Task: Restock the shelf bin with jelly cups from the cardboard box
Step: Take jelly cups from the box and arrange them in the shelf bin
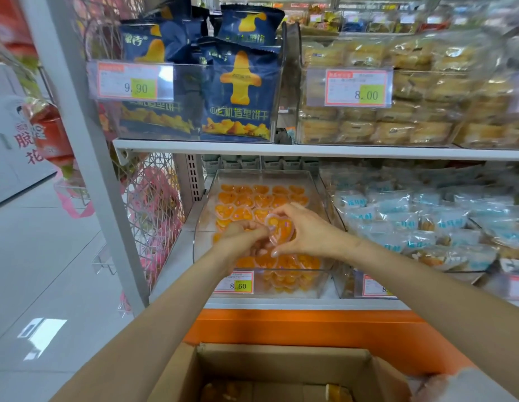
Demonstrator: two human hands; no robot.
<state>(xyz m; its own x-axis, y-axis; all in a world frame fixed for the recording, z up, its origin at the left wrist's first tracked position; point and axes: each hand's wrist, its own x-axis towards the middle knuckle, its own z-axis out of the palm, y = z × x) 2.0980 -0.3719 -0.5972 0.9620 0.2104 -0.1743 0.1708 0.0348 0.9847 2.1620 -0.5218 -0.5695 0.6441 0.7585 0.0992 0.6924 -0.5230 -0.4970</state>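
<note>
Both hands hover over the middle of the clear shelf bin (267, 177), which is lined with orange heart-shaped jelly cups (252, 198). The right hand (307, 230) has its grip clamped on a single cup (281, 227), thumb low and fingers arched above. The left hand (241, 239) is just beside it with its fingers curled; whether its grip holds anything cannot be told. The open cardboard box (281, 364) sits below the bin's front.

Single head view, wide-angle; looks forward and down at the shelving (281, 148); shelf bin (317, 181) near, mid-frame; cardboard box (281, 364) just below, cut by bottom edge; right side blurred, probably motion.
</note>
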